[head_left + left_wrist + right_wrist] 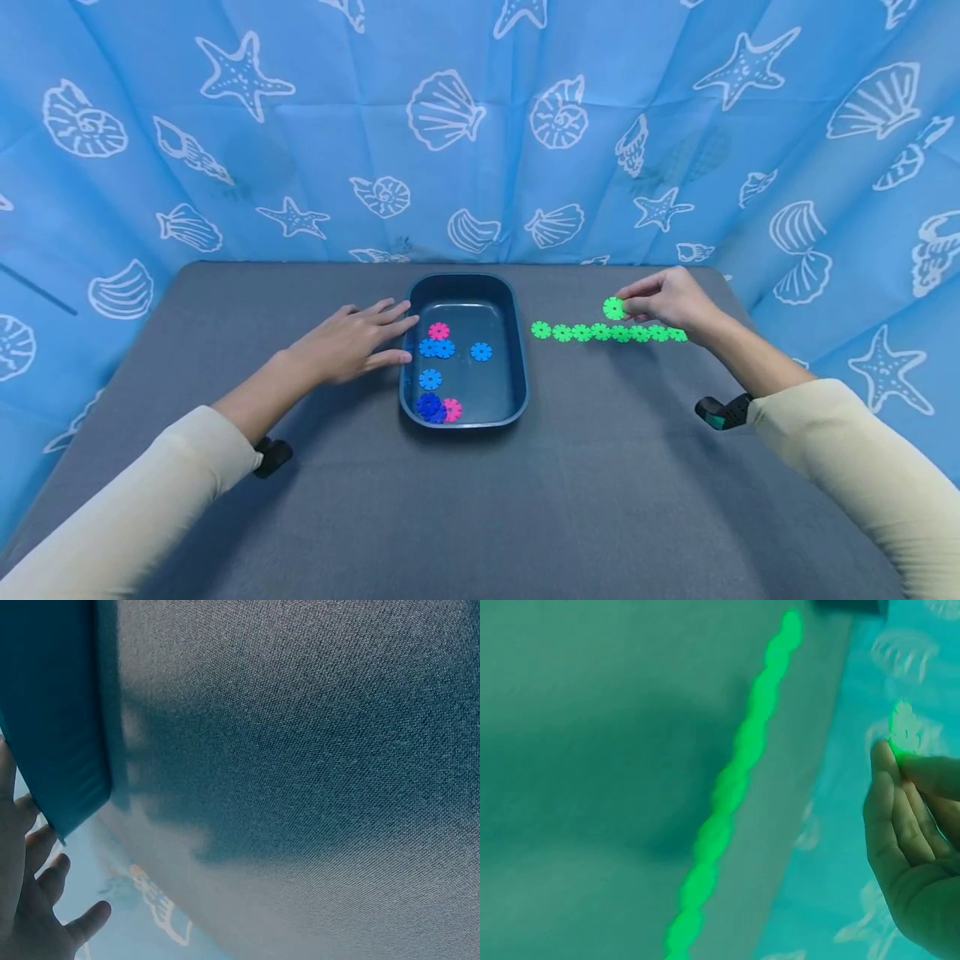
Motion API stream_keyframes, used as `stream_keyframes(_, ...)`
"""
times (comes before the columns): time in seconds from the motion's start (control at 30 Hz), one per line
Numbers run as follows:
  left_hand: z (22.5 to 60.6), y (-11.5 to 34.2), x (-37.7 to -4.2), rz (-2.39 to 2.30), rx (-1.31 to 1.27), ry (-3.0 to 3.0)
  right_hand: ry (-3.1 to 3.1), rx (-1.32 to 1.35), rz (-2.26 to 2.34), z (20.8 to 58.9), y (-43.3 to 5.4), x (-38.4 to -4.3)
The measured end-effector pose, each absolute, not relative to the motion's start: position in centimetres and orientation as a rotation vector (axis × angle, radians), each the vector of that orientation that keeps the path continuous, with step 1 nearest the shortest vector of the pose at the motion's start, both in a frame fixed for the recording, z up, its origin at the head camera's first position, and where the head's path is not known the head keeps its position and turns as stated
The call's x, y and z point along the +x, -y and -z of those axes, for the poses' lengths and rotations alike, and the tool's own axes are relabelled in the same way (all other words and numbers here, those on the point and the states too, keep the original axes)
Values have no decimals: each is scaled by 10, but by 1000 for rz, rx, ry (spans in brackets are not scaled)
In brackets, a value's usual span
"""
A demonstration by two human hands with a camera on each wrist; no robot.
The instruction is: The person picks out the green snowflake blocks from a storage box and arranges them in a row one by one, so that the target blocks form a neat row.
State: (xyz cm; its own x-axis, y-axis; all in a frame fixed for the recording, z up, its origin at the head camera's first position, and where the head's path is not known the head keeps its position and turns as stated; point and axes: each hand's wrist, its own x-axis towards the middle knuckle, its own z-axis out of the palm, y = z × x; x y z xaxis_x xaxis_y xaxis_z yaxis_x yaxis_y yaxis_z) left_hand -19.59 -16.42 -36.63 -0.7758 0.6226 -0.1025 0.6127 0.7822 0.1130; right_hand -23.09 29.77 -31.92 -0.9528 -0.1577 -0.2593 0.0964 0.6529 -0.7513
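Between thumb and fingertips, my right hand (670, 298) pinches a green notched disc (613, 308), holding it above a row of green discs (581, 332) on the table. The right wrist view shows the same pinched disc (904, 727) and the long row (731, 787) beneath. My left hand (352, 340) has its fingers spread, and the fingertips touch the left rim of a dark blue tray (523, 392). Inside the tray lie a lone light blue disc (481, 352), pink discs (438, 332) and dark blue discs (429, 406), mostly along its left side. The left wrist view catches the tray's outer wall (52, 712).
A grey cloth covers the table (480, 508). Behind it hangs a blue curtain (480, 175) printed with white shells and starfish. The row of green discs begins just right of the tray and runs rightward under my right hand.
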Motion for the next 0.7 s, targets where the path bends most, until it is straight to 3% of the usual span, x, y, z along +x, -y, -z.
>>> stream_keyframes(0.37, 366, 163, -196, -105, 985, -2830, -2549, 331, 1646, 347, -379, -232)
stream_keyframes(0.7, 366, 164, -197, -98, 967, -2833, -2531, 719, 1618, 372, -435, -233)
